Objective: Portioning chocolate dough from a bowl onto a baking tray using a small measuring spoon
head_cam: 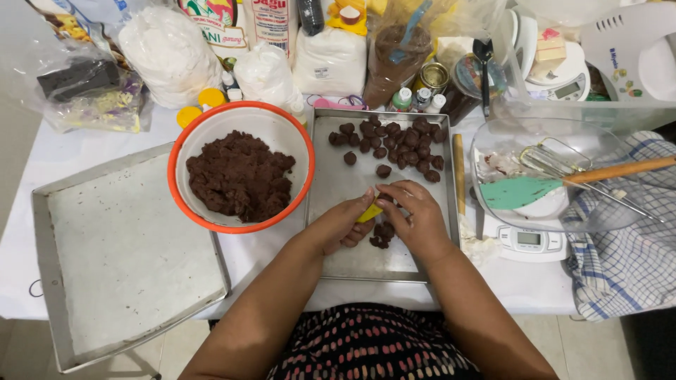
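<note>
- Left hand (350, 224) pinches a yellow mould (369, 212) over the small tray (366, 264); right hand (415, 214) curls over it, fingertips pressed to the dough.
- Dough bits (382, 236) lie just beneath.
- Best to press evenly and release low, clear of the finished balls (401, 144).
- Orange-rimmed bowl (211, 127) of dough sits left on the worktop (535, 288).

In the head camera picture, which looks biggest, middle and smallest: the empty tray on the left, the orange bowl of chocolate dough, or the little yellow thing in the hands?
1. Empty tray, though it lies nearer the camera.
2. Orange bowl.
3. Yellow thing, held between the left hand and right hand.
</note>
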